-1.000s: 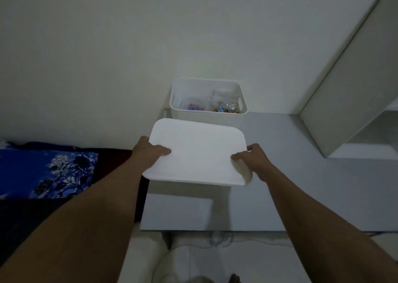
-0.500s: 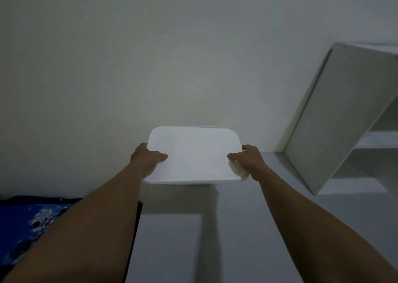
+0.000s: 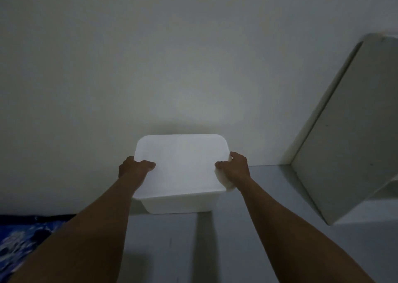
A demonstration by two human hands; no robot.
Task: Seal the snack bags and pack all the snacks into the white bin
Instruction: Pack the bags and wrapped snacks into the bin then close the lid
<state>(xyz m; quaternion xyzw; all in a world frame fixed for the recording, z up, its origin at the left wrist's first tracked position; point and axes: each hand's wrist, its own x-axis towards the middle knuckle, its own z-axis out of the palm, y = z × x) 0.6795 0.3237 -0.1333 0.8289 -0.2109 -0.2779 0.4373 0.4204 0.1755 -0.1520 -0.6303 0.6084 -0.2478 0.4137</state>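
Dim light, head cam looking fwd/down. Bin (image 3: 182, 205) sat on the grey desk (image 3: 269, 239) at approx 12 o'clock from the person, hard against the wall (image 3: 172, 56). Lid (image 3: 181, 164) lay on top of bin, covering the opening; contents not visible. Lid's near edge overhung the bin front, slightly skewed — right near corner looked lower. Can't tell if fully seated.

L hand (image 3: 134, 168) clamped on lid's 9 o'clock edge, thumb on top, fingers hidden under/behind rim. R hand (image 3: 233, 168) clamped on lid's 3 o'clock edge near the front corner, thumb on top, fingers wrapped down the side. Hands well apart, one per side of lid; both forearms extended.

White shelf unit (image 3: 344, 142) stood on desk at approx 2–3 o'clock, apart from bin. Blue patterned cloth (image 3: 23, 239) at approx 8 o'clock, off the desk edge, blurred.
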